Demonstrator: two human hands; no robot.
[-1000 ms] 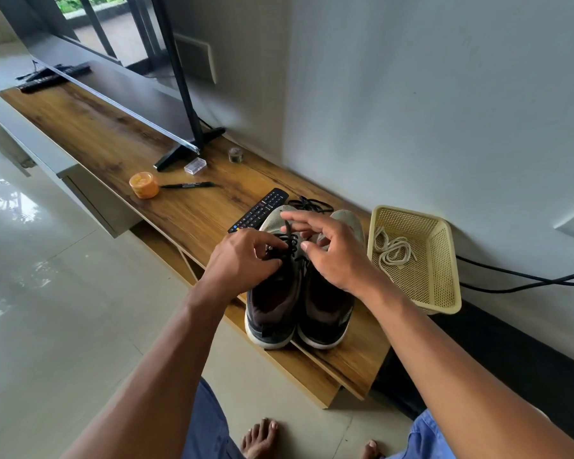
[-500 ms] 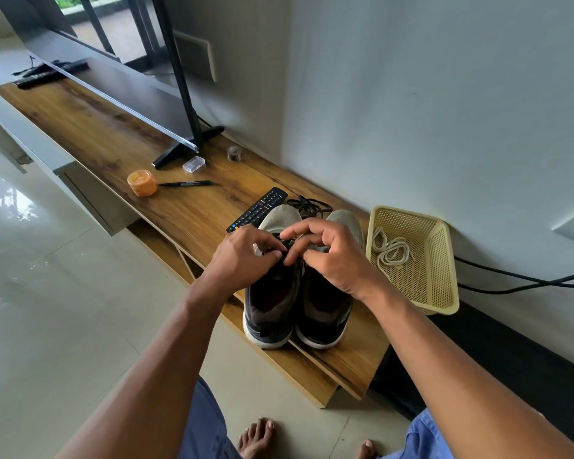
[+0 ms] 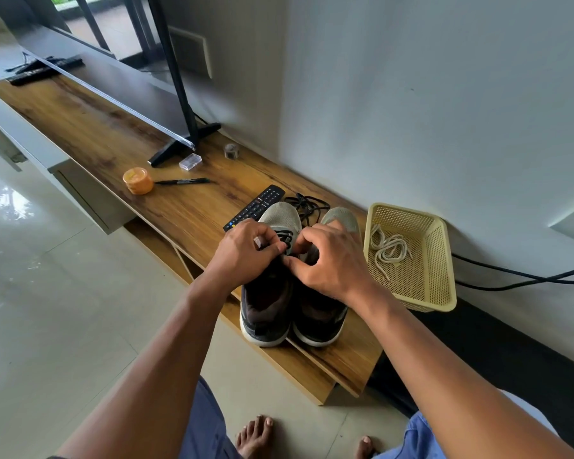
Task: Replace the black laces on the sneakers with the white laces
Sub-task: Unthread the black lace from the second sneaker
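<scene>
1. Head view, setting: wooden counter [image 3: 90, 127] runs along a grey wall, with a television stand [image 3: 183, 144] at the rear, an orange tub [image 3: 138, 180], a pen [image 3: 183, 181] and a remote control [image 3: 255, 207] upon it.
2. Head view, task items: two sneakers [image 3: 272, 306] stand side by side near the counter's front edge, toes to the wall. A loose black lace [image 3: 307, 205] lies coiled just behind the toes. White laces [image 3: 390, 248] lie inside a yellow basket [image 3: 441, 260] just beside the right shoe.
3. Head view, hands: left hand [image 3: 246, 251] is curled, fingers pinching the black lace still threaded in the left shoe [image 3: 284, 236]. Right hand [image 3: 332, 263] is curled at the same eyelets; what exactly it pinches cannot be told.
4. Judgement, stage: one shoe appears unlaced; the other is being unthreaded. No white lace is fitted yet.
5. Judgement, risks: a hard pull could drag the shoe off the front edge, as the heels sit close to it. A snagged lace tip at an eyelet could fray. The freed black lace may tangle with the first.
</scene>
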